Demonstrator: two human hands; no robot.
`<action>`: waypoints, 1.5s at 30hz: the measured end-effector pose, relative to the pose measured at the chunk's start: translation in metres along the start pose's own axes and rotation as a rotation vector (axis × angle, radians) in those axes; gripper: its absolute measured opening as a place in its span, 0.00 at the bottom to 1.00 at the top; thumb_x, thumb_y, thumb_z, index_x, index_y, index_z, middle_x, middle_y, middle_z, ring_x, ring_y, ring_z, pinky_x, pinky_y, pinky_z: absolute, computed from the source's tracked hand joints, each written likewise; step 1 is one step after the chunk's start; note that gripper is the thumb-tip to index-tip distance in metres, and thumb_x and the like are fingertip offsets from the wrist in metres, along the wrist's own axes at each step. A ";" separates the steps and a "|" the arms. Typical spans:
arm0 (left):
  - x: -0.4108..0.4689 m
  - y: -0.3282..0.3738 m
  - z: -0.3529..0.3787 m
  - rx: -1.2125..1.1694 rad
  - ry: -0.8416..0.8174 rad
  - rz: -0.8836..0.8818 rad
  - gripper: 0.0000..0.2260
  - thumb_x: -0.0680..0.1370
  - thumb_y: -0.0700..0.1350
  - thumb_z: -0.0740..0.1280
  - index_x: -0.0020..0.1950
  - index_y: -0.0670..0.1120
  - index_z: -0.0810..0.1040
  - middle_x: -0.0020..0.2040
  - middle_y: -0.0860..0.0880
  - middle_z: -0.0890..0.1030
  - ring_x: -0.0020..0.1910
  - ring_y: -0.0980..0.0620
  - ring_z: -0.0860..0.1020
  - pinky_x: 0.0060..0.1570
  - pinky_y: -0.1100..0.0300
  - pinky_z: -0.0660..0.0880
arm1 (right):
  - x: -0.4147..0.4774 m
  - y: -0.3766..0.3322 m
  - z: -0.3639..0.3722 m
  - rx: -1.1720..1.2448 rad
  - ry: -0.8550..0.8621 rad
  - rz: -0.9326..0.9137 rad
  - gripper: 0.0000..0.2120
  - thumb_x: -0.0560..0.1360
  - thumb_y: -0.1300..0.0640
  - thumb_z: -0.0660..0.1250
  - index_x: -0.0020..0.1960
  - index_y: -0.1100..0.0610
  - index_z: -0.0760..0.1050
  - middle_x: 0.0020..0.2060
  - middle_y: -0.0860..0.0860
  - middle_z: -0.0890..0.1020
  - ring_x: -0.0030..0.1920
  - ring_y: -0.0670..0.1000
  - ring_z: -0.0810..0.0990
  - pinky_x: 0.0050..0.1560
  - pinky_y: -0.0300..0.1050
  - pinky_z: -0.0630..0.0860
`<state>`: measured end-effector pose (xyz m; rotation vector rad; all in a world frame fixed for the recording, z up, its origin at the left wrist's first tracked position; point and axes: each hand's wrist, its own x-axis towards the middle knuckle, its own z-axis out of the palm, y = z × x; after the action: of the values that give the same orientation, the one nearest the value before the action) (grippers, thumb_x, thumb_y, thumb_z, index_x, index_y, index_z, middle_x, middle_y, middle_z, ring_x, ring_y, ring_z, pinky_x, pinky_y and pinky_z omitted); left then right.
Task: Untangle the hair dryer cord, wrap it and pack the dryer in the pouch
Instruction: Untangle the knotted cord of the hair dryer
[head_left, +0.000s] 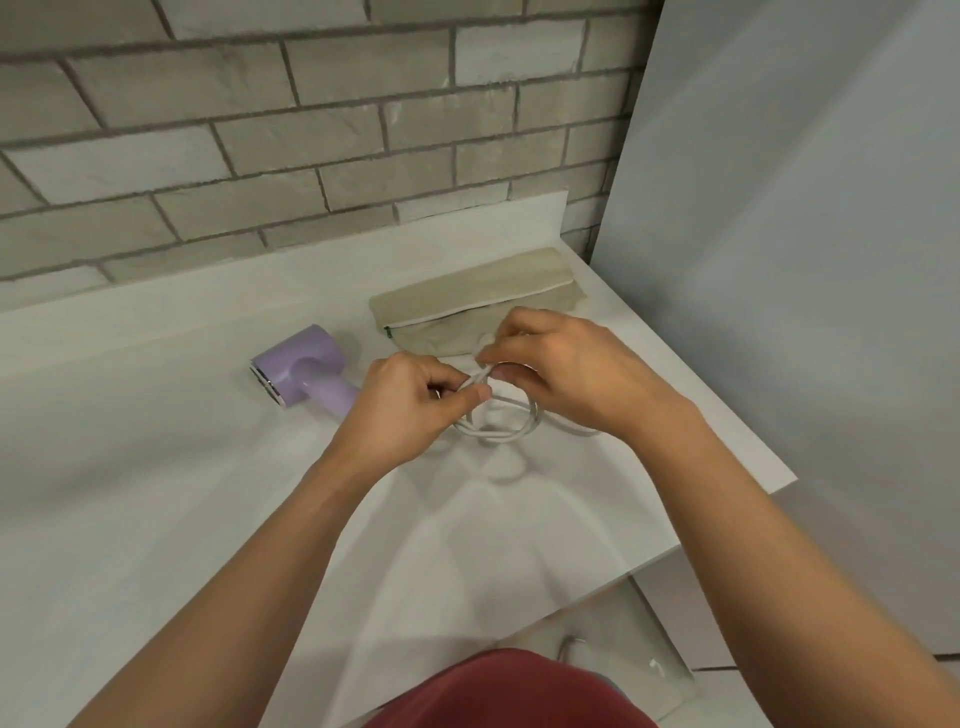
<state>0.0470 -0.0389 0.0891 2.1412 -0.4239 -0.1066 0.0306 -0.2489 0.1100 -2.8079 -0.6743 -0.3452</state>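
Both hands are over the middle of the desk (156, 467), working the cord (506, 439). My left hand (410, 405) has thumb and forefinger curled and pinching a strand where the loops cross. My right hand (561, 374) is just beside it, its fingers (498, 354) bent down and pinching the same knot from the far side. No finger is straight on either hand.

The cord is pale, thin and limp. A few slack loops hang below my hands onto the desk, and one run trails off right under my wrist. I judge it light and floppy, with some springiness in the coils, so it is likely to twist back on itself. It is best held close to the crossing, one strand per hand, rather than pulled by a long free end.

The hair dryer (301, 371) is lilac and lies on its side to the left, its handle pointing toward my left hand. It looks like smooth hard plastic, so I would grip the handle. The plug is not visible.

The pouch (467, 306) is beige cloth and lies flat just beyond my hands, near the brick wall (260, 130). I cannot tell whether its zip is open.

Judgement: untangling is under way. Wrapping and packing are not yet done.
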 end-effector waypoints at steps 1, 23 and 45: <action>-0.001 -0.001 -0.002 -0.021 -0.010 -0.005 0.08 0.75 0.53 0.77 0.40 0.50 0.88 0.32 0.56 0.80 0.29 0.58 0.71 0.32 0.67 0.65 | 0.001 0.002 0.001 0.017 0.020 -0.001 0.12 0.82 0.48 0.66 0.63 0.46 0.83 0.53 0.45 0.80 0.51 0.52 0.82 0.40 0.49 0.77; -0.006 -0.005 -0.002 -0.148 -0.021 -0.108 0.07 0.78 0.55 0.73 0.47 0.54 0.88 0.30 0.57 0.76 0.25 0.56 0.65 0.29 0.67 0.64 | -0.027 0.061 -0.025 0.666 0.759 0.659 0.06 0.82 0.48 0.68 0.50 0.39 0.83 0.38 0.37 0.82 0.31 0.47 0.74 0.38 0.45 0.74; -0.021 -0.008 -0.023 -0.316 -0.181 -0.106 0.10 0.76 0.55 0.68 0.50 0.57 0.88 0.32 0.50 0.78 0.32 0.55 0.74 0.35 0.67 0.72 | -0.032 0.121 0.005 0.324 0.403 0.611 0.13 0.86 0.51 0.62 0.57 0.57 0.82 0.41 0.54 0.81 0.44 0.55 0.76 0.45 0.44 0.68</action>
<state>0.0349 -0.0103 0.0941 1.8473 -0.3702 -0.4041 0.0603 -0.3656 0.0756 -2.3703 0.2015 -0.5884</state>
